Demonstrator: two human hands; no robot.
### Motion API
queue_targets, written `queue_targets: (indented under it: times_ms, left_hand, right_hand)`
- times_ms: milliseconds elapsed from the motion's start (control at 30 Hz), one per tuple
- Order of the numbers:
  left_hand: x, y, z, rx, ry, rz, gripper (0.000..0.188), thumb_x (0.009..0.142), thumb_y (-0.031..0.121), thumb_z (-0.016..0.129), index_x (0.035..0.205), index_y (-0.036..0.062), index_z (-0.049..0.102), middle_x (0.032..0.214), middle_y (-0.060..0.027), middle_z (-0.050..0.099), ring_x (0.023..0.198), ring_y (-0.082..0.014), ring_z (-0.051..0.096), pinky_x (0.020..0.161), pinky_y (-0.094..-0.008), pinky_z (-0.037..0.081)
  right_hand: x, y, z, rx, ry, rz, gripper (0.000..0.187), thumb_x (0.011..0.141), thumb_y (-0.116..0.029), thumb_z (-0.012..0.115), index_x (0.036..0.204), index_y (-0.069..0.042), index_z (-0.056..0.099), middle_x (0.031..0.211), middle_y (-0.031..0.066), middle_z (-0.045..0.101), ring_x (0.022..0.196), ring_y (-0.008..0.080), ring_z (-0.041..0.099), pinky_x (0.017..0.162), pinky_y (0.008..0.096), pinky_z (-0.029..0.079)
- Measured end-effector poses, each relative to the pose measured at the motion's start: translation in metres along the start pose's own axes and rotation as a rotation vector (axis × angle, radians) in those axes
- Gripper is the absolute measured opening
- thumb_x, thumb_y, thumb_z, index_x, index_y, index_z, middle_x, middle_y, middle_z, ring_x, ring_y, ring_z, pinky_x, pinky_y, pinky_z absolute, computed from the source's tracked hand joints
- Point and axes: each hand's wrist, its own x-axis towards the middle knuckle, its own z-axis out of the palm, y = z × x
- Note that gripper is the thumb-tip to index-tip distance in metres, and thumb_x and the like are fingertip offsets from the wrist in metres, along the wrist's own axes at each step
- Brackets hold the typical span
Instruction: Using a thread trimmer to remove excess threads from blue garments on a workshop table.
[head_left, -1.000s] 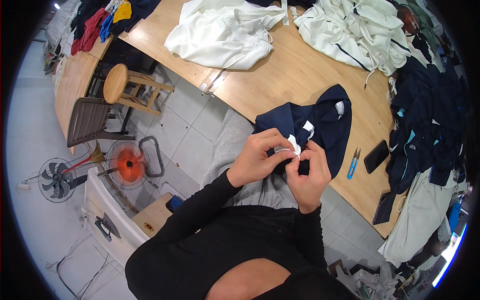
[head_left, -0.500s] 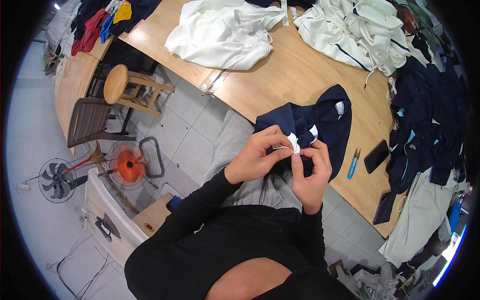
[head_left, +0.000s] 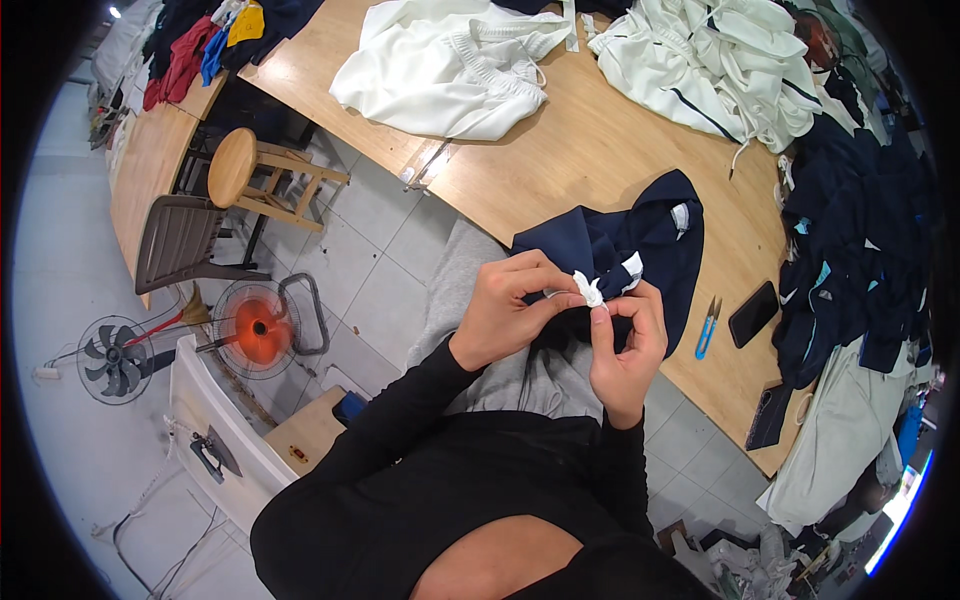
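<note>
A navy garment point(head_left: 665, 225) lies over the near table edge and hangs partly toward my lap. At its near end, my right hand point(head_left: 630, 350) pinches a white fabric piece point(head_left: 587, 290), which looks like a label or tape. My left hand point(head_left: 515, 305) is closed in a pinch just beside it, fingertips meeting the same white piece. A second white patch point(head_left: 632, 270) shows on the navy cloth above my right fingers. To the right of the garment lie blue-handled thread snips point(head_left: 706, 328) and a black phone point(head_left: 753, 314).
White trousers or shorts point(head_left: 450, 75) and a white garment heap point(head_left: 705, 70) cover the far side of the wooden table point(head_left: 560, 165). Navy clothes point(head_left: 855, 240) pile up at the right edge. To the left stand a stool point(head_left: 233, 168), a fan point(head_left: 258, 328) and an iron point(head_left: 215, 452) on a board.
Both hands have shifted slightly, with the right hand moving a little to the right. The white piece between the fingertips has moved slightly and shows more openly.
</note>
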Motion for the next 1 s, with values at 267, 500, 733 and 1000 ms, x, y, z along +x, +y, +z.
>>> queue_targets:
  times_ms: [267, 500, 733, 1000]
  left_hand:
    - [0.001, 0.001, 0.003, 0.102, 0.116, -0.007, 0.01, 0.088, 0.004, 0.087, 0.095, 0.0039, 0.081, 0.084, -0.0065, 0.07, 0.068, -0.0198, 0.064, 0.06, -0.0318, 0.049]
    - [-0.004, -0.002, 0.008, 0.002, -0.103, 0.001, 0.018, 0.097, 0.013, 0.081, 0.098, -0.0008, 0.071, 0.091, -0.0104, 0.066, 0.078, -0.0261, 0.065, 0.066, -0.0356, 0.05]
    - [0.0, 0.001, 0.007, -0.05, -0.138, 0.016, 0.015, 0.097, 0.011, 0.08, 0.096, -0.0006, 0.071, 0.09, -0.0105, 0.066, 0.08, -0.0273, 0.065, 0.07, -0.0367, 0.05]
    - [-0.005, -0.007, -0.001, -0.345, -0.076, -0.317, 0.021, 0.104, 0.017, 0.075, 0.092, 0.0003, 0.071, 0.081, -0.0017, 0.066, 0.074, -0.0107, 0.058, 0.064, -0.0288, 0.042]
  right_hand:
    - [0.002, 0.004, -0.001, -0.199, 0.07, -0.089, 0.01, 0.092, 0.002, 0.077, 0.097, 0.001, 0.068, 0.106, 0.0151, 0.068, 0.09, 0.0302, 0.068, 0.078, 0.0354, 0.052]
    - [-0.003, 0.018, -0.006, -0.07, -0.066, 0.062, 0.012, 0.096, -0.001, 0.077, 0.094, 0.0, 0.066, 0.079, 0.0057, 0.063, 0.067, 0.0117, 0.055, 0.061, 0.0267, 0.043]
    - [-0.009, 0.021, -0.002, 0.209, -0.129, 0.313, 0.015, 0.099, -0.005, 0.08, 0.094, 0.001, 0.066, 0.077, -0.0024, 0.062, 0.065, 0.0016, 0.048, 0.058, 0.0218, 0.039]
    - [-0.006, 0.009, 0.0, 0.134, -0.169, 0.172, 0.018, 0.096, -0.002, 0.077, 0.084, -0.001, 0.064, 0.07, -0.0025, 0.057, 0.061, 0.004, 0.043, 0.055, 0.0243, 0.032]
